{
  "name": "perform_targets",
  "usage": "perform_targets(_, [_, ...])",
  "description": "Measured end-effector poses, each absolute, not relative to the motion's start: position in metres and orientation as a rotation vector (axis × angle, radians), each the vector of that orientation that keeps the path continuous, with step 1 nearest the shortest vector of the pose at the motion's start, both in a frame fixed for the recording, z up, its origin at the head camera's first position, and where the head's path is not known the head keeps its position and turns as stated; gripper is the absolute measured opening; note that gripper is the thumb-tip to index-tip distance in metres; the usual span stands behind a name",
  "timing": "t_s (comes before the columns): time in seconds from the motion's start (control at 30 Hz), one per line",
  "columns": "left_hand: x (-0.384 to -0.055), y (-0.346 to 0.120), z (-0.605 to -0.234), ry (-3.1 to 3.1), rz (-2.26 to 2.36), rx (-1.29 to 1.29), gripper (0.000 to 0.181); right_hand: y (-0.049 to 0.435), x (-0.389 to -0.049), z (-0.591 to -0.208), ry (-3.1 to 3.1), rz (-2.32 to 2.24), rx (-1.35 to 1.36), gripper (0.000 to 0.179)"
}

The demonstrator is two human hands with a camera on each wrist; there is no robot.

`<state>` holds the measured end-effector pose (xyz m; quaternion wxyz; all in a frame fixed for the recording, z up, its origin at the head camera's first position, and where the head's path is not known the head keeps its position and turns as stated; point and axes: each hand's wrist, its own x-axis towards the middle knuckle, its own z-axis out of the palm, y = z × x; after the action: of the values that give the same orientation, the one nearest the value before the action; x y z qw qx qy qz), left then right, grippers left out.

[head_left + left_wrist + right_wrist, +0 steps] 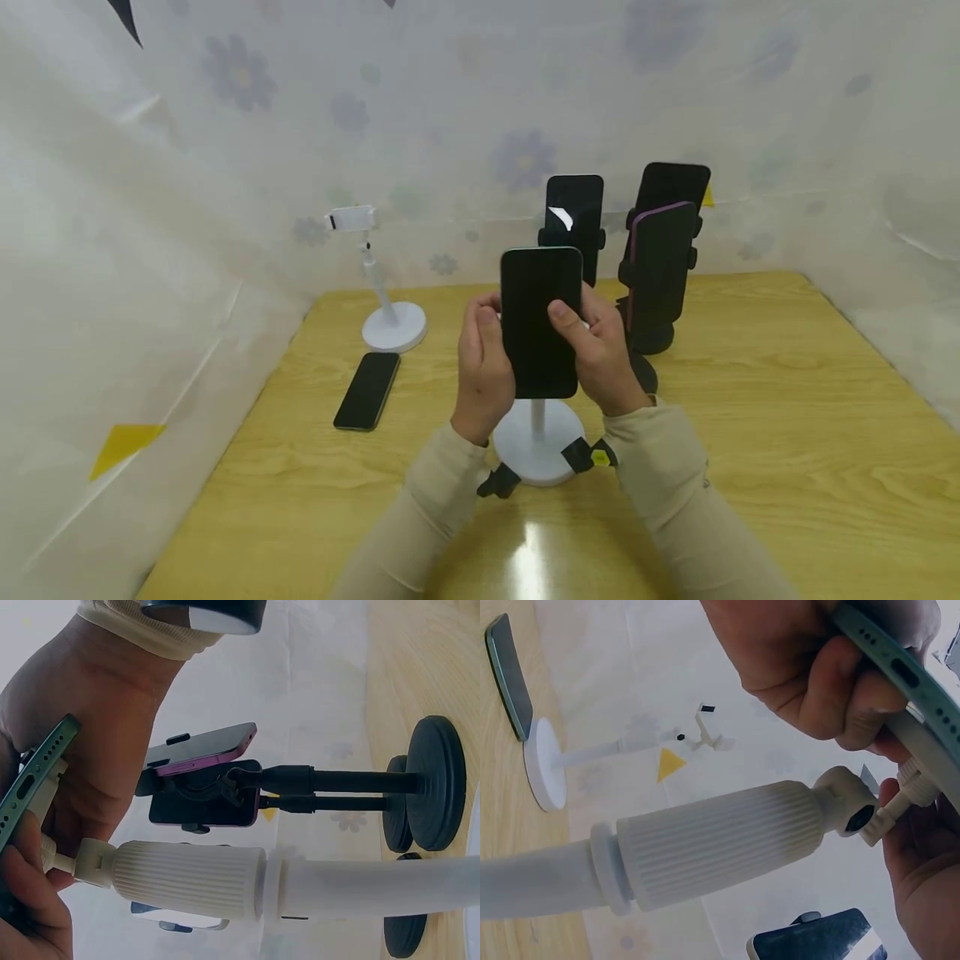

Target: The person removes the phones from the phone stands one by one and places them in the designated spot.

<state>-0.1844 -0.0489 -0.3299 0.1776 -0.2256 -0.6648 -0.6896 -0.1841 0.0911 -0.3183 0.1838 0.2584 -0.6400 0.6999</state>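
Note:
A dark-screened phone with a green edge (541, 325) stands upright against the clamp of a white phone stand (538, 446). My left hand (483, 367) grips its left side, thumb along the edge and fingers curled behind. On the other side my right hand (606, 358) holds the phone, thumb over the front of the screen, fingers behind. The right wrist view shows the phone's bottom edge (904, 671) with its port, and the stand's ball joint (847, 799) just below the clamp. Fingers of the left hand (34, 889) curl near that joint in the left wrist view.
A second white stand (394, 327) stands at the back left, and a phone (367, 392) lies flat before it. Behind my hands, a phone (574, 217) is held upright. Black stands at the right carry a purple-edged phone (662, 267) and a black phone (675, 187).

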Motion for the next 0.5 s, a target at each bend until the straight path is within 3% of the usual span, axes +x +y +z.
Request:
perform_targets(0.2, [-0.1842,-0.0494,-0.3306,-1.925,-1.943,-0.657,0.044,0.0919,-0.1826,-0.3205,-1.820,1.958,0.682,0.030])
perform_targets(0.5, [-0.1845,-0.0533,-0.3308,-1.885,-1.976,-0.611,0.046,0.0840,-0.1810,-0.3207,-1.821,1.885,0.680,0.029])
